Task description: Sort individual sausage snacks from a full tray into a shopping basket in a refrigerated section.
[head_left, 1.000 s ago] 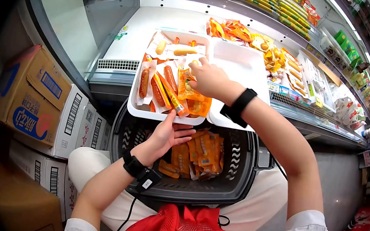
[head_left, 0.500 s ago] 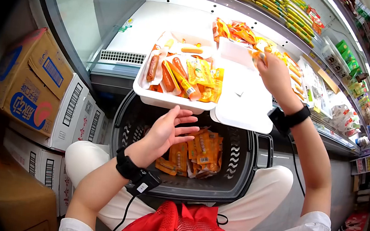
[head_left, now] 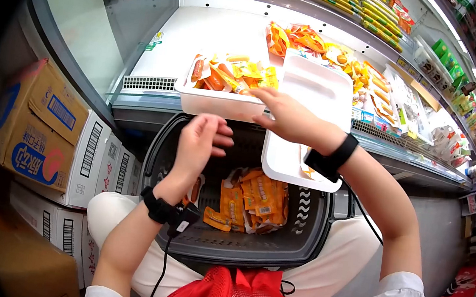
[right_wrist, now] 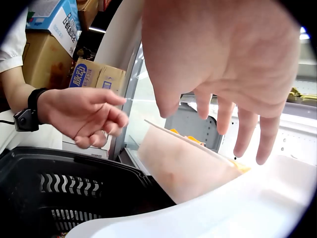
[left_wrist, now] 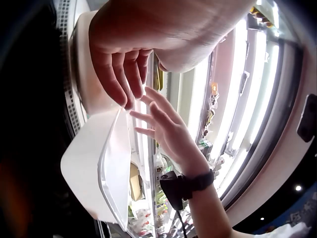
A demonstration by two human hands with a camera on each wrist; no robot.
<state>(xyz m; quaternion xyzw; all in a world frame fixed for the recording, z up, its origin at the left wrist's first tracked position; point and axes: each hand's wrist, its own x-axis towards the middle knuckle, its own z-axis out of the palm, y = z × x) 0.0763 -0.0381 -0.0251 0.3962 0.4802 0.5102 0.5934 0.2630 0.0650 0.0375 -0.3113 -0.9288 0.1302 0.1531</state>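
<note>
Head view is showing sausage packs filling the white tray at the shelf's edge; right wrist is catching only orange-yellow bits above its rim but is revealing the left hand bare-palmed, fingers loosely curling. Right hand is hovering at the tray's right end, fingers extending, grasping nothing; contact unclear. Versus half a second ago, it's sitting nearer the tray.

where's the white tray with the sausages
In the head view, the sausage tray is at the shelf's front edge, left of the other white tray and beyond the dark basket.
</note>
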